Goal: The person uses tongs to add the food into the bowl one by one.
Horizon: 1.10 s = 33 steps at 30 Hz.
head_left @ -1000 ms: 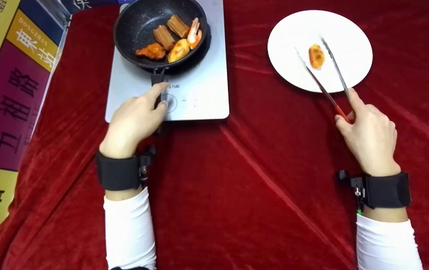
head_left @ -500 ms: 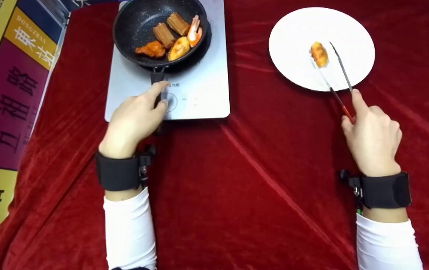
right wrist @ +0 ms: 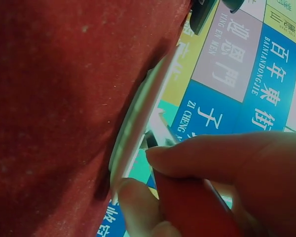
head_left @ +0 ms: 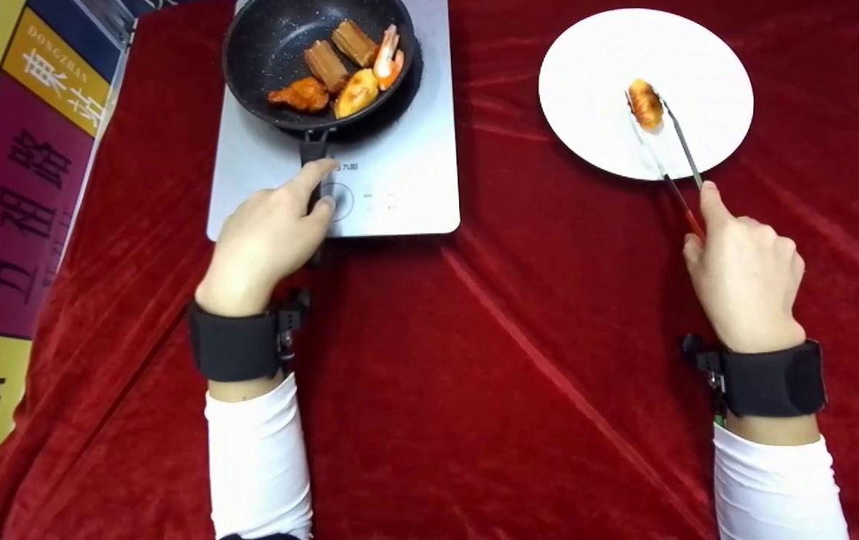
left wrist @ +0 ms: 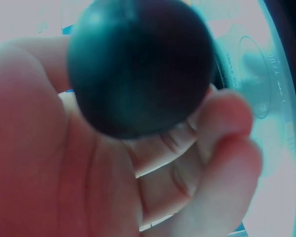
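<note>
My left hand (head_left: 268,232) grips the black handle (head_left: 314,151) of a frying pan (head_left: 271,52); the left wrist view shows the fingers curled around the handle's rounded end (left wrist: 138,69). In the pan lie two brown ridged blocks, a shrimp (head_left: 387,58), a yellow browned piece (head_left: 356,94) and a reddish-brown piece (head_left: 298,95). My right hand (head_left: 748,274) holds red-handled metal tongs (head_left: 684,148). Their tips stand close on both sides of a golden-brown oblong food piece (head_left: 646,103) over the white plate (head_left: 579,90). The right wrist view shows thumb and finger on the red handle (right wrist: 192,205).
The pan rests on a silver induction cooker (head_left: 414,202) at back left. A wrinkled dark red cloth (head_left: 489,390) covers the table. Colourful panels with Chinese lettering (head_left: 5,217) stand along the left edge.
The tongs have shifted slightly right and narrowed from wide apart to close around the food piece on the plate. My left hand keeps its grip on the pan handle.
</note>
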Tool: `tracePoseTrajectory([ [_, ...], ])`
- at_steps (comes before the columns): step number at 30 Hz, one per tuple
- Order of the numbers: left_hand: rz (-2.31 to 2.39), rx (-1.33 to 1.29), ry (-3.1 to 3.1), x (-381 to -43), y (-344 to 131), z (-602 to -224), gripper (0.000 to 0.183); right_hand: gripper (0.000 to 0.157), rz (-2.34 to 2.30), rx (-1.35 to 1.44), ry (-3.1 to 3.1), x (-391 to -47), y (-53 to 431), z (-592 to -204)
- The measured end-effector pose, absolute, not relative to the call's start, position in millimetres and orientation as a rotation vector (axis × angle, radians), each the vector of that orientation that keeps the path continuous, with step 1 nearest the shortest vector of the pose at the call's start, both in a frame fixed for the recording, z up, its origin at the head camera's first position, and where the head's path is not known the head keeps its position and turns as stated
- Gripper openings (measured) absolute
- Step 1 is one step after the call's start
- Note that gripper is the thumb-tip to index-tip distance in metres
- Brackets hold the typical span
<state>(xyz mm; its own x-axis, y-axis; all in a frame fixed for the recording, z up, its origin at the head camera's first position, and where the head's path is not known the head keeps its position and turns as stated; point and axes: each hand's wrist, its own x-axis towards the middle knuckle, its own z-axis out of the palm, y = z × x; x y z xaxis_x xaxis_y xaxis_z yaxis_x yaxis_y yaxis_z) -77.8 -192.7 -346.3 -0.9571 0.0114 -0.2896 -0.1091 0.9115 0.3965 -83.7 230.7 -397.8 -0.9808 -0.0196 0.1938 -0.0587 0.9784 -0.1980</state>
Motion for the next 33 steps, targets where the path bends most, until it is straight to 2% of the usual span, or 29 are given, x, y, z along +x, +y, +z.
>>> tracePoseTrajectory([
  [21,0.584,-0.057,2.811,-77.6,-189.8,-346.7,0.045,0.035,0.405,0.059,-2.983,-92.7,235.1,-401.8],
  [33,0.588,-0.059,2.805,-78.1,-189.4,-346.1,0.045,0.039,0.431,0.064,-2.995,-94.0,240.1,-403.1],
])
